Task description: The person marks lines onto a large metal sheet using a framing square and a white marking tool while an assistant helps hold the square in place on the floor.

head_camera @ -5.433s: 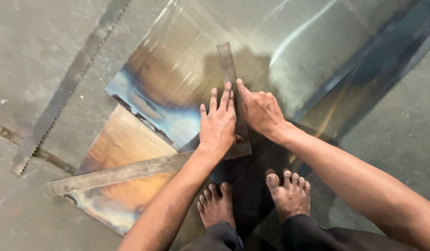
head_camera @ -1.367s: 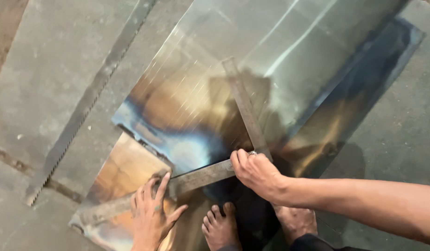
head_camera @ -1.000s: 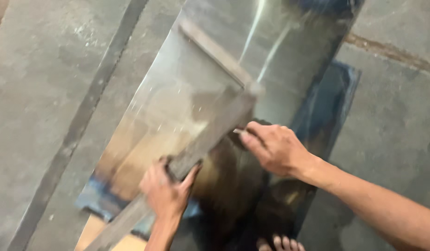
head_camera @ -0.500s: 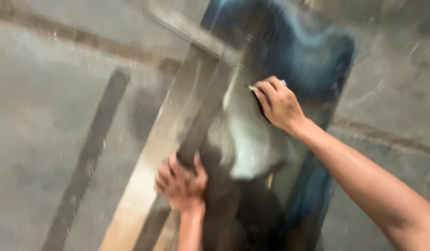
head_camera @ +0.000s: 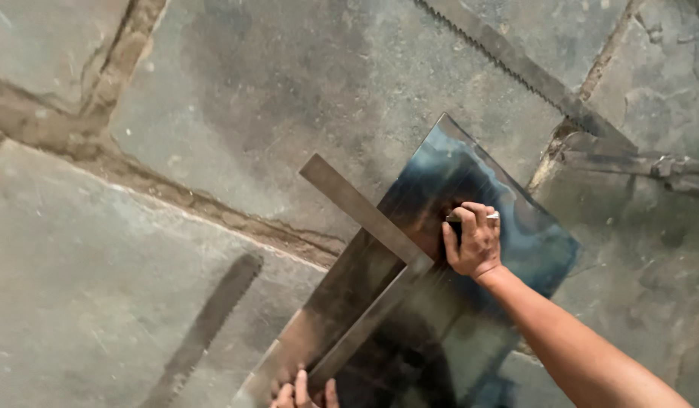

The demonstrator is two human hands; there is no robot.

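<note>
square (head_camera: 379, 249) lies on sheet (head_camera: 470, 317), sheet on floor (head_camera: 213, 113); right hand (head_camera: 470, 242) right of square's corner; left hand (head_camera: 304, 393) at its near end; saw blade (head_camera: 527, 72) behind sheet.

stone floor (head_camera: 213, 98): metal sheet (head_camera: 516, 227), toothed strip (head_camera: 516, 64).

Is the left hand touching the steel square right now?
Touching. The head view shows the left hand at the bottom edge, its fingers pressed on the lower end of the steel square.
</note>
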